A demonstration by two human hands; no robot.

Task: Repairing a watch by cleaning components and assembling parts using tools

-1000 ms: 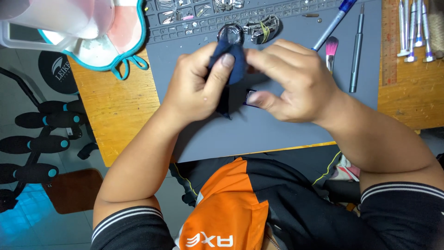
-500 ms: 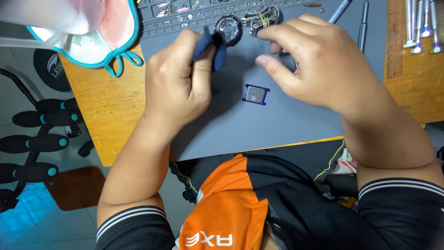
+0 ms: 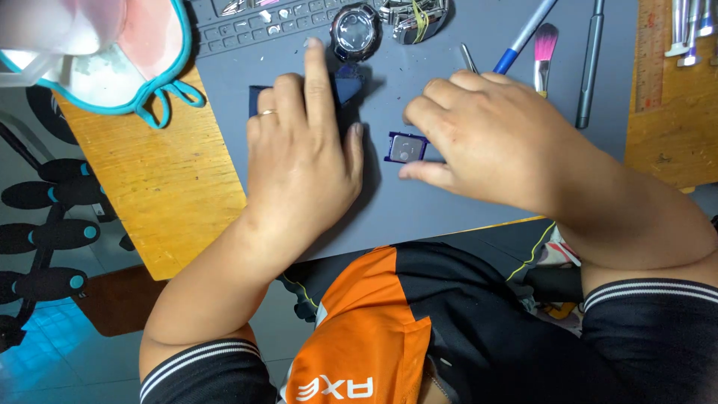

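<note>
My left hand [image 3: 307,150] lies flat, fingers stretched, on a dark blue strap [image 3: 259,97] spread over the grey work mat [image 3: 419,209]. The strap's other end [image 3: 348,82] shows past my fingers, just below a round watch case [image 3: 355,31]. My right hand [image 3: 486,142] is curled, with thumb and fingertips closed around the right edge of a small square dark-blue part [image 3: 404,147] that rests on the mat between my hands.
A metal bracelet with a yellow band [image 3: 415,15], tweezers [image 3: 467,56], a blue pen [image 3: 523,34], a pink brush [image 3: 544,41] and a dark rod tool [image 3: 591,63] lie at the mat's far side. Screwdrivers [image 3: 688,30] lie far right. A teal-edged mask [image 3: 97,52] sits far left, with dumbbells [image 3: 52,232] below.
The strap went from both hands down onto the mat under my left hand. My right hand came down from the watch case to the small square part.
</note>
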